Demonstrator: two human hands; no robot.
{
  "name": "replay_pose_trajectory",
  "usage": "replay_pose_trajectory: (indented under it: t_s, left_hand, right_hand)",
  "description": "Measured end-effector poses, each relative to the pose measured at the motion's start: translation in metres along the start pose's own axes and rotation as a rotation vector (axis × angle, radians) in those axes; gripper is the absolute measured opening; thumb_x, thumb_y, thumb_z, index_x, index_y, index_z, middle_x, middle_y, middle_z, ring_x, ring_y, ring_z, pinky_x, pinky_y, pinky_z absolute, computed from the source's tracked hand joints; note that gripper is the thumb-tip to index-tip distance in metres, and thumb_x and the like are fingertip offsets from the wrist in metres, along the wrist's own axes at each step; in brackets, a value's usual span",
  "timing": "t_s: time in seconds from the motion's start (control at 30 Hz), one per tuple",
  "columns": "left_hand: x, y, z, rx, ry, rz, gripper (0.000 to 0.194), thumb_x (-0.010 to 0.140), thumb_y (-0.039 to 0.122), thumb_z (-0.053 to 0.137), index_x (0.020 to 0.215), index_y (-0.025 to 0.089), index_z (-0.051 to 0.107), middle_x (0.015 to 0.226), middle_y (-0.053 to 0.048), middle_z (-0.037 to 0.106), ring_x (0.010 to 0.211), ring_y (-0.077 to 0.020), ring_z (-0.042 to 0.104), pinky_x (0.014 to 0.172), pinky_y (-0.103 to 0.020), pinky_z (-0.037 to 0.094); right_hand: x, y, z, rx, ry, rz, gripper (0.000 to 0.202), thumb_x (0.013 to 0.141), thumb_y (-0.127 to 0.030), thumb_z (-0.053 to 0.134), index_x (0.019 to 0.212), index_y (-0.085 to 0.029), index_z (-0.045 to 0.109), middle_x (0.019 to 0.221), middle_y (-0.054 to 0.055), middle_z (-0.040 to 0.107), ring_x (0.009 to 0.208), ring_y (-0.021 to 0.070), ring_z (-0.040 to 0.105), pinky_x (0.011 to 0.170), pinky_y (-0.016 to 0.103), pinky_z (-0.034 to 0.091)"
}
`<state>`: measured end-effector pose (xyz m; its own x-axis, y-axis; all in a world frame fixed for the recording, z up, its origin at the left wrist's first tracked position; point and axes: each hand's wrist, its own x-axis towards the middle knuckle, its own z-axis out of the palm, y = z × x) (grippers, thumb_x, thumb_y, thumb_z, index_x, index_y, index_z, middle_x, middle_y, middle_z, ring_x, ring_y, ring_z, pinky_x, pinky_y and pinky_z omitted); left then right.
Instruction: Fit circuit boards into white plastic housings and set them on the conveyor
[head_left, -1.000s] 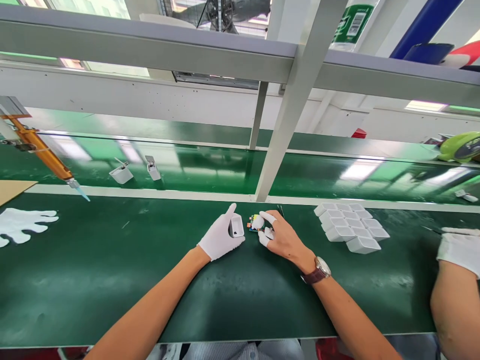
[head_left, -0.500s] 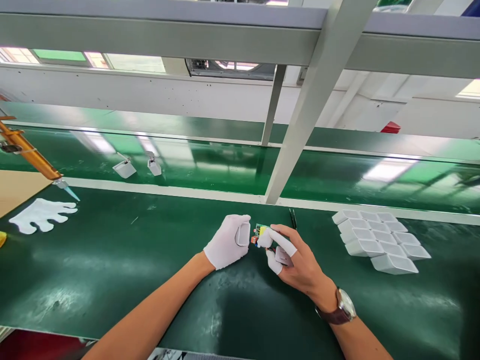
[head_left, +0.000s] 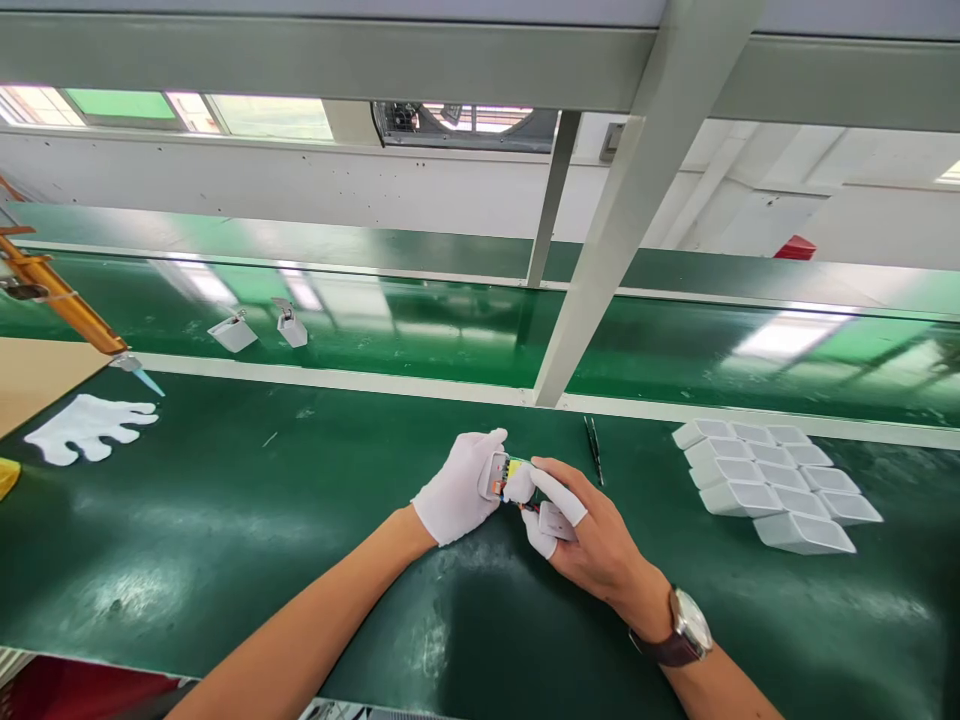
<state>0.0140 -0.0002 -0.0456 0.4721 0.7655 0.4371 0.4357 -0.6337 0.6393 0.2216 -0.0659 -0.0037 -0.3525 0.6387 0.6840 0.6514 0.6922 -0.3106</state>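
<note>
Wearing a white glove, my left hand (head_left: 459, 490) is closed around a small white plastic case (head_left: 490, 474) whose open end faces right. My right hand (head_left: 581, 525), with white finger cots on some fingers, pinches a small circuit board (head_left: 514, 468) with a yellow component on it. The board's left end is at the mouth of the case and appears partly inside it. A white cap piece (head_left: 556, 521) sits within my right hand's curled fingers, close to dark and red wires under the board. Part of the board is hidden behind my fingertips.
Black tweezers (head_left: 593, 450) lie beyond my right hand. Several white cases (head_left: 772, 480) stand grouped at right. At left are a flat white glove (head_left: 91, 428) and an amber dispensing syringe (head_left: 75, 310). Two white units (head_left: 233, 333) rest on the green belt behind a metal post (head_left: 592, 270).
My right hand has moved left, bringing the circuit board from just outside the case to its opening. The case has turned slightly in my left hand. The camera view has shifted a little.
</note>
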Motion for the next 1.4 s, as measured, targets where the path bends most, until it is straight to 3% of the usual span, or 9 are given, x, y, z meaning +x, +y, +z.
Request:
replay_pose_trajectory:
  t_s: [0.2,0.53,0.93,1.4]
  left_hand:
    - [-0.0003,0.0037,-0.0035,0.035,-0.021,0.013,0.084,0.073,0.012,0.067,0.148,0.023,0.031,0.123,-0.014,0.052,0.115,-0.0263,0.059,0.097,-0.044,0.056]
    - [-0.0002,0.0053,-0.001,0.107,0.039,0.12,0.072,0.08,0.018,0.064,0.146,0.017,0.035,0.115,-0.016,0.058,0.113,-0.0288,0.059,0.095,-0.045,0.056]
    - [0.0023,0.0094,-0.0018,0.118,0.127,0.151,0.062,0.079,0.016,0.066,0.136,0.02,0.042,0.119,-0.014,0.056,0.115,-0.0274,0.058,0.092,-0.044,0.057]
    - [0.0014,0.008,0.0016,0.125,0.144,0.134,0.067,0.077,0.013,0.069,0.137,0.023,0.041,0.12,-0.012,0.056,0.115,-0.0261,0.059,0.094,-0.043,0.056]
  right_hand:
    - [-0.0023,0.0002,0.0041,0.017,-0.02,-0.005,0.071,0.088,-0.006,0.063,0.152,-0.021,0.036,0.131,0.017,0.061,0.117,0.0281,0.064,0.094,0.046,0.061]
    - [-0.0062,0.0024,0.0093,0.025,-0.053,0.014,0.073,0.09,-0.01,0.064,0.154,-0.024,0.033,0.132,0.016,0.061,0.118,0.0282,0.064,0.093,0.044,0.062]
    - [-0.0062,0.0024,0.0069,0.041,-0.071,0.028,0.072,0.092,-0.011,0.062,0.155,-0.026,0.031,0.136,0.016,0.06,0.121,0.029,0.063,0.097,0.047,0.061]
    - [-0.0065,0.0017,0.008,0.027,-0.075,0.061,0.068,0.093,-0.013,0.06,0.154,-0.026,0.032,0.137,0.015,0.06,0.121,0.0282,0.064,0.099,0.047,0.06]
